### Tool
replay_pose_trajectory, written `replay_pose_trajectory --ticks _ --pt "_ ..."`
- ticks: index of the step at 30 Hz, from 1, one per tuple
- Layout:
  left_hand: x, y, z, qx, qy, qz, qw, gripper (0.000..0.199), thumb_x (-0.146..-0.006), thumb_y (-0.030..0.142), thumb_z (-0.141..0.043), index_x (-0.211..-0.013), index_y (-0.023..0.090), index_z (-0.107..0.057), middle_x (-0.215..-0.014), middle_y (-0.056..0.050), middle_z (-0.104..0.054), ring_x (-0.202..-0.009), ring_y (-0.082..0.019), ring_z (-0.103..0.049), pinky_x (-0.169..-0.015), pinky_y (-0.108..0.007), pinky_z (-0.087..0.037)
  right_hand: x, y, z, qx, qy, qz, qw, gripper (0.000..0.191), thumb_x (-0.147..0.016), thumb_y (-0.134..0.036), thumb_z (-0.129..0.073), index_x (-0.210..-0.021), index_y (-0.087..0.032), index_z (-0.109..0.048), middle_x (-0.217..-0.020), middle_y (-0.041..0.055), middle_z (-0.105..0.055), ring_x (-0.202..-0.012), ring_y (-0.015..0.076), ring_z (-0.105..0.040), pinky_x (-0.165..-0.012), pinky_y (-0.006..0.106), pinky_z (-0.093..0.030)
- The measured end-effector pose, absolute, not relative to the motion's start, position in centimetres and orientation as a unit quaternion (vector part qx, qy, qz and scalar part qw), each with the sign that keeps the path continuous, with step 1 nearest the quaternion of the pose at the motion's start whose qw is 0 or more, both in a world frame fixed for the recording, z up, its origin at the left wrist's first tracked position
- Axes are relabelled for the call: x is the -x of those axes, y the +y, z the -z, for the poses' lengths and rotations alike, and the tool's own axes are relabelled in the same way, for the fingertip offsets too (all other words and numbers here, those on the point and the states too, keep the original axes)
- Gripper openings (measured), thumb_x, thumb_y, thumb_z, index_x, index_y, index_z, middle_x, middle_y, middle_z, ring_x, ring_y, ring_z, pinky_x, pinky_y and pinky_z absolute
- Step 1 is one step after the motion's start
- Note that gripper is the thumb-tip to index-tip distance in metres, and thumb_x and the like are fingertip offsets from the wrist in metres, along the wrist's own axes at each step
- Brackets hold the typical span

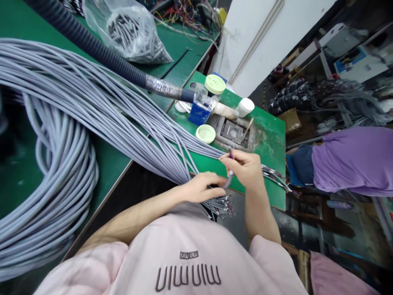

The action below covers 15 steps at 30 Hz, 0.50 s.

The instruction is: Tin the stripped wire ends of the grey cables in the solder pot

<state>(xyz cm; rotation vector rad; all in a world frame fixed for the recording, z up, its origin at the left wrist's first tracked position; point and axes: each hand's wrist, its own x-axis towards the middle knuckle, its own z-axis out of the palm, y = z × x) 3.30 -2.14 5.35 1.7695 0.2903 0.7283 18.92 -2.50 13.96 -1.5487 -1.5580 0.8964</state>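
Observation:
My left hand is closed with thumb and fingers around a grey cable, whose end section sticks out from the fingertips and rises toward my other hand. Just above it, my right hand pinches the dark wire end of that cable. A long bundle of grey cables runs from the left to both hands. Some cable ends with thin coloured wires lie beyond my right wrist, and more wire ends hang below my left hand.
On the green table sit a square metal pot with a stick, a white jar, a pale open lid and a blue box under a ribbed hose. A bag of cables lies behind. A person in purple is at right.

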Motion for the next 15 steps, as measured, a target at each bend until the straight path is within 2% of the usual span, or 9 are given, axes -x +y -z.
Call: replay_pose_trajectory --ticks 3,7,12,15 --pt "-2.7 -3.7 -5.7 -0.678 0.080 -0.210 0.700 0.037 -0.093 0.041 -0.046 -0.086 0.013 -0.069 -0.085 -0.009 -0.073 -0.077 -0.016 -0.068 -0.072 -0.025 -0.052 -17.5 -3.5 -12.5 0.604 -0.602 -0.373 0.365 0.025 -0.078 -0.039 -0.064 -0.068 -0.017 -0.069 -0.051 -0.0031 -0.052 -0.046 0.0088 -0.044 -0.044 0.023 -0.034" --pt "-0.8 -4.5 -5.0 -0.599 0.106 -0.184 0.772 0.042 -0.090 0.049 -0.050 -0.095 0.012 -0.069 -0.077 -0.009 -0.073 -0.071 -0.016 -0.068 -0.069 -0.024 -0.052 -17.0 -4.6 -11.2 0.596 -0.583 -0.407 0.374 0.021 -0.077 -0.038 -0.064 -0.076 -0.018 -0.069 -0.054 -0.0040 -0.053 -0.047 0.0082 -0.044 -0.045 0.022 -0.036" --pt "0.5 -4.0 -4.6 -0.606 0.096 -0.170 0.771 0.041 -0.089 0.048 -0.052 -0.087 0.012 -0.071 -0.083 -0.010 -0.072 -0.077 -0.016 -0.067 -0.076 -0.027 -0.051 -16.5 -5.9 -10.5 0.543 -0.601 -0.462 0.362 0.027 -0.083 -0.039 -0.056 -0.069 -0.018 -0.067 -0.062 -0.0012 -0.057 -0.047 0.0081 -0.046 -0.045 0.022 -0.036" --pt "1.3 -3.4 -4.8 -0.622 0.151 -0.224 0.735 0.033 -0.084 0.044 -0.061 -0.084 0.013 -0.071 -0.086 -0.008 -0.071 -0.081 -0.017 -0.064 -0.079 -0.027 -0.049 -16.0 -6.3 -10.1 0.556 -0.615 -0.435 0.352 0.030 -0.082 -0.037 -0.058 -0.059 -0.018 -0.060 -0.055 -0.0028 -0.050 -0.048 0.0085 -0.043 -0.047 0.023 -0.033"
